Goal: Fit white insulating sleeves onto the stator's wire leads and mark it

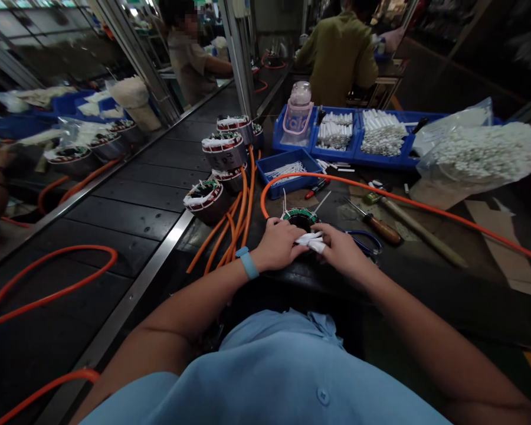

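Observation:
On the bench before me stands a motor stator (300,216) with a green ring on top and two white cable ties (322,202) sticking up from it. At its near left side, my left hand (278,243) is closed, with thumb and fingers on one end of some white sleeved leads (308,238). My right hand (341,249) pinches the other end of these leads at the stator's near right. White material also covers part of a right fingertip. The near rim of the stator is hidden behind both hands. An orange cable (336,176) loops behind the stator and runs off to the right.
Several stators (223,150) with orange leads stand on the left by the roller conveyor (137,200). Blue bins (358,154) of white tubes and a small blue tray (274,190) lie behind. At right are a screwdriver (383,229), a mallet (425,233) and scissors (367,242). Two co-workers (343,56) sit beyond.

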A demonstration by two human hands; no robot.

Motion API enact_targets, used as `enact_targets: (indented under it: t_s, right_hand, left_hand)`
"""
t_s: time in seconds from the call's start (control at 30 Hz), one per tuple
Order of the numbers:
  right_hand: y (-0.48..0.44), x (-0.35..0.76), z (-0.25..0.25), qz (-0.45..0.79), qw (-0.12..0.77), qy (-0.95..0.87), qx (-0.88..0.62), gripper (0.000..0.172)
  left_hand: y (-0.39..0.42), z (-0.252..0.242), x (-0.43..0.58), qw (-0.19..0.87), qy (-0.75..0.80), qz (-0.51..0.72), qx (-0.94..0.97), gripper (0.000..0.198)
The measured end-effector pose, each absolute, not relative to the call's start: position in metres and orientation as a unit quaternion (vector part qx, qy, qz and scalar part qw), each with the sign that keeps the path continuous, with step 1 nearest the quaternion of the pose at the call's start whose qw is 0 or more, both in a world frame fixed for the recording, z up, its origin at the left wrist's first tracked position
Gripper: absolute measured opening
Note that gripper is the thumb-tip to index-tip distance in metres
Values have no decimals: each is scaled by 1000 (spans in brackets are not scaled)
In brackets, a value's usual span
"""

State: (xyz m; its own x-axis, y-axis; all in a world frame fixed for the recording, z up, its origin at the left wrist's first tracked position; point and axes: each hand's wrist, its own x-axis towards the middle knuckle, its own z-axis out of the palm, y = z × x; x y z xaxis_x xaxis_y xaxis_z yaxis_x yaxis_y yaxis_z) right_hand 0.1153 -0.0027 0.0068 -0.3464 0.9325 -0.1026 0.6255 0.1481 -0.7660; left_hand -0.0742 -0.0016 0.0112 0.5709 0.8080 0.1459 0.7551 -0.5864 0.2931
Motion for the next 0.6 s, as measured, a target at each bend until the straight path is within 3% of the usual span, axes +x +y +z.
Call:
enact_targets:
  t_s: [0.13, 0.23, 0.4, 0.6]
  right_hand:
    - [12, 120, 13, 497, 169, -701, -483, 38]
    - [21, 120, 28, 528, 76, -722, -439, 39]
    - [38, 114, 49, 422, -72, -796, -428, 48]
    - [45, 110, 55, 298, -117, -869, -378, 41]
  left_hand:
    - [6, 18, -80, 125, 405, 117, 898, 27]
    - [13, 19, -88, 137, 356, 105, 918, 28]
    - [16, 7, -96, 124, 348, 138, 919, 34]
    - [7, 11, -93, 86, 355, 158, 917, 34]
